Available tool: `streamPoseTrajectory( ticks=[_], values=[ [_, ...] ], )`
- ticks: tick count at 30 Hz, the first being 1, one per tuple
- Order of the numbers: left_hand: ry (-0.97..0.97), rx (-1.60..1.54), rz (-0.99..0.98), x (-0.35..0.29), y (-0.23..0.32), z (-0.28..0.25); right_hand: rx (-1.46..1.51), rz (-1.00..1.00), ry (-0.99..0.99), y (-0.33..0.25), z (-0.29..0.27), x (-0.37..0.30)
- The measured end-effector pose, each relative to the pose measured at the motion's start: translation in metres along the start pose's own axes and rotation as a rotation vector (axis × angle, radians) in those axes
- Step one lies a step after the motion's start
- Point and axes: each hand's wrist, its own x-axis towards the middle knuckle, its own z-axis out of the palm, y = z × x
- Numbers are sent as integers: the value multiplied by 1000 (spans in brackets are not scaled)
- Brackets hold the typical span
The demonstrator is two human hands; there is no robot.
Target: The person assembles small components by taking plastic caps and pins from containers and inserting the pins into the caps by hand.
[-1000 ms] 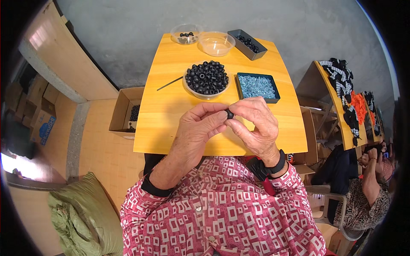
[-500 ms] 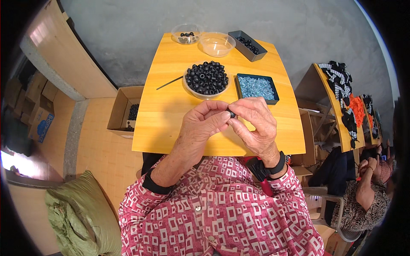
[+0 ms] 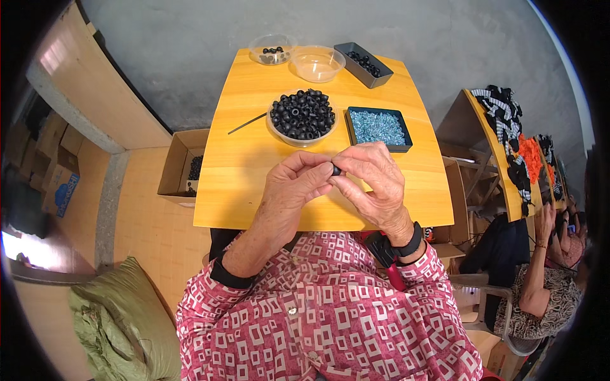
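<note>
Over the near part of the yellow table, my two hands meet at a small, rounded black piece. My left hand pinches it between thumb and fingers from one side. From the other side, my right hand holds it with thumb and forefinger. Fingertips cover much of the piece. Just beyond my hands, a clear bowl is heaped with similar hollow black pieces. To its right, a dark square tray holds many tiny bluish, shiny parts. A thin black rod lies left of the bowl.
Two clear bowls, one with a few black pieces, the other beside it, and a grey tray line the far edge. A cardboard box stands left, a green sack near left. A person sits right.
My hands still pinch the black piece together, with slight finger movement. The view has shifted a little. The person at right has raised a forearm.
</note>
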Motion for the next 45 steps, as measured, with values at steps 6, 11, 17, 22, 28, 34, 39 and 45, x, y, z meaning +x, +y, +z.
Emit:
streamPoseTrajectory(
  ticks=[6,11,17,22,28,34,39,45],
  values=[
    [23,-16,-27,2,-3,-3,-58,-10,-14,0,4,-2],
    [-25,-143,-64,3,-4,-2,10,40,-40,6,2,-4],
    [23,-54,-73,5,-6,-5,-44,-2,-49,8,5,-8],
    [39,61,-51,7,-10,-8,-146,-47,-89,2,5,-4],
    [54,-52,-169,7,-7,-13,-1,-23,-147,19,-16,1],
    [31,-123,-181,5,-5,-21,-192,510,-171,119,-64,-1],
    [52,-119,-217,-7,-9,-22,-384,405,-447,159,-43,-14],
    [55,-104,-249,-12,-14,-25,-457,337,-532,159,-22,-7]
  ],
)
